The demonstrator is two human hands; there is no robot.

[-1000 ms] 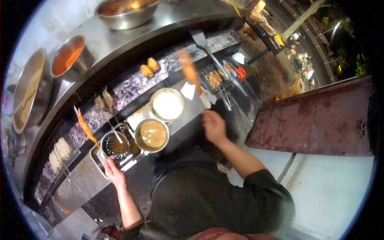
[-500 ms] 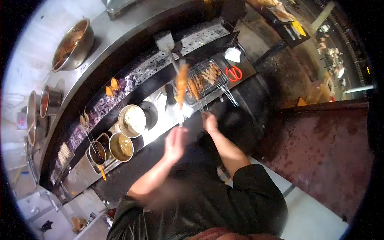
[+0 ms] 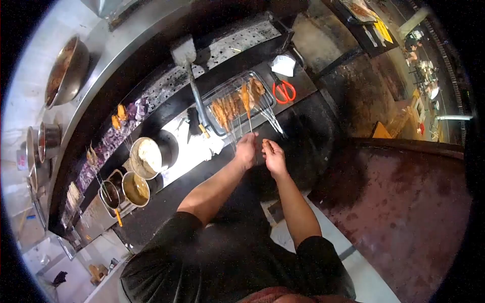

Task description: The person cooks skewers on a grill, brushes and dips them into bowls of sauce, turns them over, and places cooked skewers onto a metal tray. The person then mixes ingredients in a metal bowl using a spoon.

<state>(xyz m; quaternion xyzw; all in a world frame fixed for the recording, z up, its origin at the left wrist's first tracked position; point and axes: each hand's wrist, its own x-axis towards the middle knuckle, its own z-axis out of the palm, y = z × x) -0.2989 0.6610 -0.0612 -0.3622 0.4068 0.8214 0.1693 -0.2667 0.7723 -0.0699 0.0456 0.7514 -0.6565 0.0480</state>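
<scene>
My left hand [image 3: 246, 151] is closed around the lower end of a browned skewer [image 3: 246, 102], whose food lies over the metal tray [image 3: 218, 93]. Grilled meat skewers [image 3: 222, 112] lie side by side in this tray, their thin sticks pointing toward me. Just right of my left hand, my right hand [image 3: 274, 156] has its fingers curled in; whatever they may hold is too small to tell. Red-handled scissors [image 3: 284, 93] rest right of the tray, near a white packet [image 3: 283, 65].
A metal spatula [image 3: 184, 52] leans across the grill edge. Two yellowish pieces [image 3: 119, 117] sit over glowing charcoal [image 3: 136, 110]. Pots, one with white contents [image 3: 148, 155] and one with brown liquid [image 3: 135, 189], stand left. A steel bowl [image 3: 66, 73] is on the upper shelf.
My left hand has moved right and lowered its skewer over the tray. My right hand has come away from the skewer sticks and shifted slightly right. The view has shifted too.
</scene>
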